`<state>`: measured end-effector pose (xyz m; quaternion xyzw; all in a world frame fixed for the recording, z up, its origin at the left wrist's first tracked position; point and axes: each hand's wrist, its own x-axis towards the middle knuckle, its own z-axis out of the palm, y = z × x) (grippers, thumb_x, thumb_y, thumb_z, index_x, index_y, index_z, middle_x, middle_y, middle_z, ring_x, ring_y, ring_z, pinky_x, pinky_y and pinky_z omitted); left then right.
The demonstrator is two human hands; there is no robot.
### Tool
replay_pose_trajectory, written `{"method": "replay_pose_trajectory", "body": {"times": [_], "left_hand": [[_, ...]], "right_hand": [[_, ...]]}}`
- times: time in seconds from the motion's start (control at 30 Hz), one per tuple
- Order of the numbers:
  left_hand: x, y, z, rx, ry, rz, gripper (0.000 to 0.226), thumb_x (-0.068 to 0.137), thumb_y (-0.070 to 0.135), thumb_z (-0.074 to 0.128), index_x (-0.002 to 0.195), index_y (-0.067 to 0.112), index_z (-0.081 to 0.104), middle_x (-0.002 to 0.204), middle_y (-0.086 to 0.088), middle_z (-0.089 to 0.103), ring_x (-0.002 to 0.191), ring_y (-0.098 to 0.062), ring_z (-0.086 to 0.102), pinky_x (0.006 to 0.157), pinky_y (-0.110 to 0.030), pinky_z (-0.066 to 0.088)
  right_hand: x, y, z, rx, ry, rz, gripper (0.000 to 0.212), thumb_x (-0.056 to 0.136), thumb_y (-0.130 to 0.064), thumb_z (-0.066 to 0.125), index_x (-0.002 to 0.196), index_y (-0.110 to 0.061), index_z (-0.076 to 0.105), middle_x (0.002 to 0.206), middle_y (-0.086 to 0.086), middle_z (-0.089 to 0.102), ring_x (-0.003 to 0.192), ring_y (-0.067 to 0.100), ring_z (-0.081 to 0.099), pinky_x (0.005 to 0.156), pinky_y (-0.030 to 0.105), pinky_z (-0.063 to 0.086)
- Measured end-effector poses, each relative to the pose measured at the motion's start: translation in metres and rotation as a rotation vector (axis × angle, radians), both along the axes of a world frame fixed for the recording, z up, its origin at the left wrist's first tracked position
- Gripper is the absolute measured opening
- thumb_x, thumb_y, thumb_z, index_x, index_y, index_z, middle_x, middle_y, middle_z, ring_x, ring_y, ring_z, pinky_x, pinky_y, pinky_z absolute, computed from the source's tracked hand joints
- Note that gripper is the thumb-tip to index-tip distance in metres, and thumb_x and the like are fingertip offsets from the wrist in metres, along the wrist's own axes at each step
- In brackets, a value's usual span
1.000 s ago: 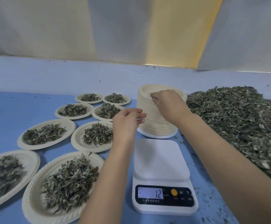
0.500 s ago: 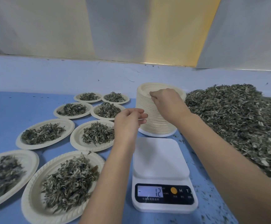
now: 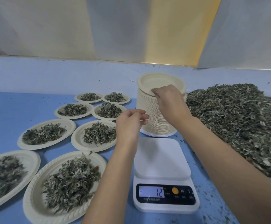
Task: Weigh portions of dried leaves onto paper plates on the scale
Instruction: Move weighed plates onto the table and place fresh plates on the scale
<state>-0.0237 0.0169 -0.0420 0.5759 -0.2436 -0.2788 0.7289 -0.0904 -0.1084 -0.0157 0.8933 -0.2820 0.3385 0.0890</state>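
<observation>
The right hand (image 3: 168, 101), which lay on the near rim of the stack (image 3: 149, 117) of paper plates just right of the frame's centre, has risen a little and now pinches the rim of the top plate (image 3: 157, 81). That plate has come up off the stack. Its far edge stands higher against the wall (image 3: 66, 75) than before, more of its inside shows, and a dark gap has opened under its near left rim beside the fingertips (image 3: 154, 92).

A small workroom for portioning dried herbs: a blue tabletop (image 3: 10, 110) carries a bulk heap of dried leaves (image 3: 236, 126) at 3 o'clock, a digital scale (image 3: 162, 159) at 6, a tall stack of paper plates (image 3: 149, 113) at 12, and rows of filled plates (image 3: 67, 125) at 9.
</observation>
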Motion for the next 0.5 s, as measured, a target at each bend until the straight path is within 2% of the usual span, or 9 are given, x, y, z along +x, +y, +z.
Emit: {"method": "replay_pose_trajectory", "body": {"times": [0.1, 0.2, 0.3, 0.37, 0.43, 0.5], "left_hand": [[0.002, -0.001, -0.001, -0.027, -0.002, 0.037, 0.019, 0.092, 0.007, 0.046, 0.091, 0.012, 0.064, 0.082, -0.002, 0.069, 0.062, -0.009, 0.063, 0.063, -0.017, 0.046], [0.003, -0.001, 0.001, -0.082, -0.027, 0.089, 0.019, 0.097, 0.025, 0.048, 0.097, 0.013, 0.063, 0.087, -0.001, 0.069, 0.059, -0.008, 0.065, 0.068, -0.022, 0.049], [0.006, 0.001, 0.007, -0.198, -0.005, 0.158, 0.030, 0.096, 0.039, 0.049, 0.085, 0.013, 0.061, 0.084, -0.007, 0.070, 0.064, -0.015, 0.066, 0.065, -0.025, 0.052], [0.009, 0.002, 0.009, -0.228, -0.029, 0.238, 0.034, 0.095, 0.039, 0.053, 0.072, 0.013, 0.056, 0.070, -0.007, 0.064, 0.064, -0.019, 0.063, 0.065, -0.033, 0.054], [0.012, 0.004, 0.008, -0.205, -0.066, 0.325, 0.034, 0.093, 0.032, 0.056, 0.063, 0.015, 0.049, 0.062, -0.001, 0.056, 0.064, -0.021, 0.055, 0.076, -0.047, 0.053], [0.013, 0.005, 0.005, -0.181, -0.112, 0.373, 0.036, 0.092, 0.023, 0.055, 0.058, 0.021, 0.045, 0.054, 0.007, 0.048, 0.059, -0.019, 0.047, 0.070, -0.048, 0.049]], "right_hand": [[-0.004, 0.011, -0.002, -0.047, -0.072, 0.088, 0.039, 0.091, 0.010, 0.043, 0.126, 0.001, 0.058, 0.108, 0.017, 0.066, 0.106, 0.036, 0.051, 0.087, 0.040, 0.040], [-0.007, 0.035, -0.006, -0.147, -0.203, 0.228, 0.035, 0.080, 0.014, 0.050, 0.112, 0.009, 0.065, 0.097, 0.021, 0.069, 0.091, 0.040, 0.060, 0.080, 0.041, 0.049], [-0.010, 0.061, -0.018, -0.214, -0.257, 0.331, 0.029, 0.080, 0.011, 0.053, 0.106, 0.011, 0.067, 0.092, 0.018, 0.070, 0.084, 0.036, 0.063, 0.077, 0.036, 0.049], [-0.012, 0.072, -0.025, -0.228, -0.260, 0.360, 0.028, 0.079, 0.013, 0.058, 0.105, 0.010, 0.068, 0.094, 0.017, 0.070, 0.084, 0.035, 0.064, 0.077, 0.037, 0.052], [-0.015, 0.080, -0.031, -0.243, -0.231, 0.358, 0.027, 0.077, 0.009, 0.062, 0.102, 0.003, 0.071, 0.094, 0.010, 0.071, 0.087, 0.032, 0.065, 0.084, 0.040, 0.052], [-0.018, 0.085, -0.033, -0.216, -0.208, 0.321, 0.020, 0.081, -0.006, 0.066, 0.098, -0.010, 0.074, 0.096, 0.000, 0.071, 0.094, 0.025, 0.063, 0.101, 0.042, 0.041]]}}
